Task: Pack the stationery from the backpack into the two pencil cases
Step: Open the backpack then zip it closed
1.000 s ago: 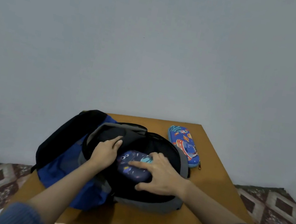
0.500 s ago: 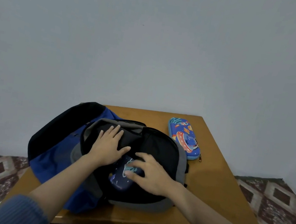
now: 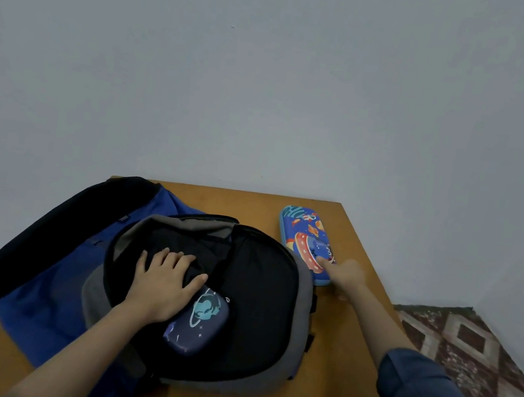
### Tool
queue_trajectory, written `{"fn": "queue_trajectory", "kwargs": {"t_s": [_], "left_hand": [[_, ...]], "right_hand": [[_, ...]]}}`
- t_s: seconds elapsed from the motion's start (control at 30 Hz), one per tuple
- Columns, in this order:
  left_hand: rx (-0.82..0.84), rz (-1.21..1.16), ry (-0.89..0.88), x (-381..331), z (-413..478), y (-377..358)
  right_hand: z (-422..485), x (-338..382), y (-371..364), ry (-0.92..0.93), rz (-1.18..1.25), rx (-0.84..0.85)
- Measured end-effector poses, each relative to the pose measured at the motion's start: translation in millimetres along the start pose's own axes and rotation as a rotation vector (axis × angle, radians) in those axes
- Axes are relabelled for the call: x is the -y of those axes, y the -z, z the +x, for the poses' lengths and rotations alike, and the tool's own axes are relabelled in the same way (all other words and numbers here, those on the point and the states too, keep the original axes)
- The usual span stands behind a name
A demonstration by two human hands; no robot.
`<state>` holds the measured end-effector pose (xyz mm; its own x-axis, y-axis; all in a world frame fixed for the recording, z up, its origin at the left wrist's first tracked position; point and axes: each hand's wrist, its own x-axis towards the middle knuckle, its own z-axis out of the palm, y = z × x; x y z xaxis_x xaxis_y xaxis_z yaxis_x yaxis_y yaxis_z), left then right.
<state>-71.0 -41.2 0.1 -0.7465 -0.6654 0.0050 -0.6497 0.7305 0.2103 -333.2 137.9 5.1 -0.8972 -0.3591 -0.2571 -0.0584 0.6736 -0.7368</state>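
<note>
Resting flat on the black lining inside the open backpack (image 3: 43,294), the left hand (image 3: 164,286) has its fingers spread and straight. It grasps nothing, and its thumb lies along the upper edge of the navy pencil case (image 3: 199,322) with a planet print. That case sits just below and to the right of the palm, in the backpack's mouth, partly under the hand and apparently zipped. Out to the right, past the backpack's grey rim, the right hand (image 3: 346,275) reaches to the near end of the bright blue space-print pencil case (image 3: 306,236) and touches it. The hand shows only its back and is somewhat blurred, so I cannot tell whether its fingers are closing round the case or merely pressing on it. This second case lies flat on the wooden table (image 3: 347,366) just beyond the backpack, running away from the hand toward the far edge, and it also looks closed. A blue sleeve (image 3: 428,396) covers the right forearm nearer the camera. By my reading, the task is at its very start: both cases are located, one already on the table and one not yet clear of the backpack. No pens, pencils or other stationery are visible anywhere. What remains is lifting the navy case out, opening both cases, finding the stationery inside the backpack, and packing it.
</note>
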Motion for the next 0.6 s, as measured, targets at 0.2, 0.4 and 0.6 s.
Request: {"fn": "queue_trajectory", "kwargs": {"t_s": [0.2,0.4,0.6], "left_hand": [[-0.030,0.001,-0.008,1.1,0.4,-2.6],[-0.031,0.005,-0.009,0.5,-1.3,-2.5],[-0.026,0.021,-0.022,-1.8,-4.0,-0.6]], "right_hand": [[6.3,3.3,-9.0,-0.204,0.429,0.054],[9.2,4.6,-15.0,-0.116,0.559,-0.039],[-0.3,5.3,-1.4,0.058,0.560,-0.257]]}}
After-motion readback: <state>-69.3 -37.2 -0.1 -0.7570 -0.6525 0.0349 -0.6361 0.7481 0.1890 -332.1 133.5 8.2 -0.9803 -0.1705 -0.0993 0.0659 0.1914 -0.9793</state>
